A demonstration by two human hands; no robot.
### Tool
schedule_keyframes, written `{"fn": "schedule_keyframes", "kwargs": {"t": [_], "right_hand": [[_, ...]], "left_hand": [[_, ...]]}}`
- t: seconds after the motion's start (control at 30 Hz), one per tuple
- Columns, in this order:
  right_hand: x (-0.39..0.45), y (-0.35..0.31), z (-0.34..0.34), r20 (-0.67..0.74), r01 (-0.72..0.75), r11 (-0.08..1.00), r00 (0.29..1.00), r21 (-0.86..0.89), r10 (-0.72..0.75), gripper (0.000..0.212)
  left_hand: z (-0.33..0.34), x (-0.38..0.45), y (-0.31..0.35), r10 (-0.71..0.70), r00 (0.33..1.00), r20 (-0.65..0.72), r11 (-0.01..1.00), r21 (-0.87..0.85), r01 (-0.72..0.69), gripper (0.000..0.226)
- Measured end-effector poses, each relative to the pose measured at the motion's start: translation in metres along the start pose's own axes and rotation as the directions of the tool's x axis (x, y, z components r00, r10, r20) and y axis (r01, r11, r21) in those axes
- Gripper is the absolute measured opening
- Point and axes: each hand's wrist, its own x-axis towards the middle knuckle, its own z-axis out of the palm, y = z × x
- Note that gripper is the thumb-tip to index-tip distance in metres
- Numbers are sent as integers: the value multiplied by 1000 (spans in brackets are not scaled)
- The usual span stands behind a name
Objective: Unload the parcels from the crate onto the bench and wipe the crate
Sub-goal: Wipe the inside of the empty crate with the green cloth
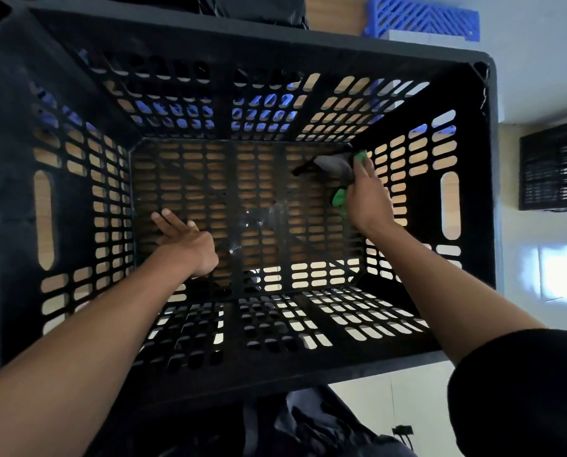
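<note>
Both hands are down in the black crate (78, 199), no parcels inside: L hand (190, 242) flat w/ fingers straight on the floor to steady it, R hand (366, 196) gripping the green cloth (340, 197) bunched to scrub the far-right corner.

No readable text, label, brand or number shows on anything before me, neither on the crate (308, 51) nor around it.

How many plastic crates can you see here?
3. The big black slotted plastic crate fills the middle, both hands inside it. A blue lattice crate lies beyond its far rim. A smaller black crate sits at the right edge. Others may be hidden.
</note>
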Motion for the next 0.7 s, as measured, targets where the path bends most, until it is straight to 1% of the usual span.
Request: {"fn": "schedule_keyframes", "kwargs": {"t": [0.03, 0.07, 0.17, 0.23, 0.33, 0.4, 0.53, 0.6, 0.63, 0.67, 0.7], "right_hand": [[6, -2, 0, -30, 32, 999, 999, -10, -33, 60], [12, -3, 0, -31, 57, 998, 998, -31, -58, 63], [28, -6, 12, 65, 63, 995, 996, -74, -58, 59], [26, -10, 26, 78, 34, 999, 996, -9, -34, 58], [9, -20, 43, -4, 20, 983, 1000, 182, -20, 54], [4, -26, 47, -14, 60, 975, 998, 212, -58, 52], [0, -44, 53, 64, 169, 955, 980, 244, -190, 50], [-11, -59, 59, 118, 247, 930, 950, 271, -287, 51], [-20, -68, 64, 158, 302, 912, 922, 277, -353, 51], [-29, -78, 70, 211, 370, 887, 877, 275, -432, 51], [-40, -88, 77, 274, 448, 853, 813, 269, -513, 51]], "left_hand": [[0, 0, 0, 2, 1000, -1, 1000, 1, -2, 78], [1, 0, -1, 6, 1000, -2, 1000, 3, -6, 78], [3, -1, -6, 22, 1000, -22, 1000, 14, -22, 78], [4, -2, -9, 40, 999, -37, 999, 29, -39, 78], [4, -5, -13, 58, 997, -42, 997, 49, -56, 77], [3, -8, -12, 64, 997, -43, 997, 51, -62, 76], [4, -12, -12, 68, 996, -50, 996, 62, -64, 77], [4, -13, -11, 67, 996, -51, 995, 77, -63, 78], [4, -14, -11, 67, 996, -51, 994, 89, -62, 78], [3, -15, -11, 67, 996, -51, 993, 99, -61, 78], [2, -15, -10, 68, 997, -46, 992, 108, -63, 77]]}}
